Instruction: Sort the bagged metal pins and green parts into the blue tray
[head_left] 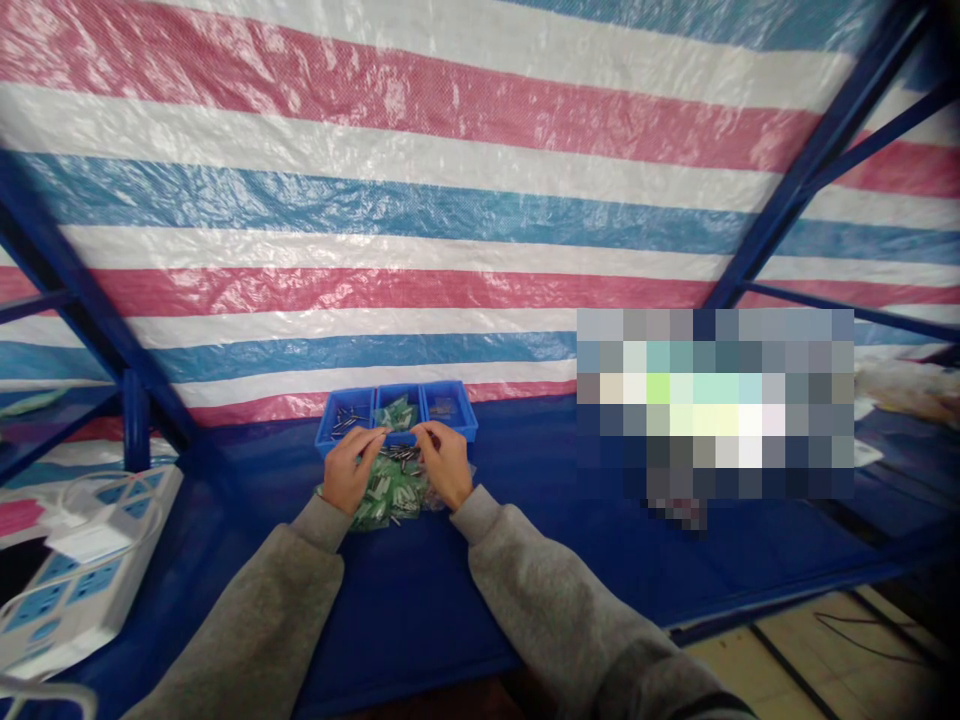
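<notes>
My left hand and my right hand face each other just in front of a blue three-part bin. Thumb and fingers of each are pinched together; whatever sits in them is too small to make out. Beneath and between them lies a heap of small green plastic bags with slim metal pieces showing among them. Several dark metal pins lie at the heap's back edge. Similar loose pins are in the bin's left compartment, a green bag fills the middle one, and small pieces rest in the right.
A white power strip with cables lies on the left of the blue tabletop. Blue metal posts stand at the sides, and a striped plastic sheet hangs behind. A blurred-out area covers the right of the table.
</notes>
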